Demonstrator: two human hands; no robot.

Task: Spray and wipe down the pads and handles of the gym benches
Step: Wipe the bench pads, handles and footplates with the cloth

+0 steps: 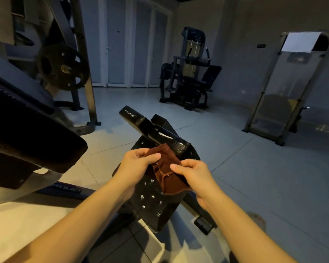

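In the middle of a dim gym room, over the near end of a black textured metal beam (160, 130), 2 bare hands hold a rust-brown square cloth (167, 175) with a stitched hem. The left hand (139, 160) grips the cloth's upper part, its fingers curled over the fabric. The right hand (190, 171) pinches the hem between thumb and curled fingers, just beside the left hand. The cloth is bunched between them, its top corner lies against the beam's near end, and its lower flap hangs in front of a black speckled metal plate (150, 204) under the beam. Whether the flap touches that plate cannot be told.

Pale wet droplets and streaks sit on the beam's top face and on the plate. The beam slopes up and away from the hands, towards the back of the room.

To the left, well apart from the hands, a thick black padded bench cushion (30, 128) juts into view, tilted. Behind it, a dark round weight plate (63, 67) with cut-out holes hangs on a grey steel rack. A black seated exercise machine (188, 78) stands near the white panelled doors (122, 44) at the back. A tall grey arched frame (285, 88) stands at the right on the pale tiled floor (254, 177).
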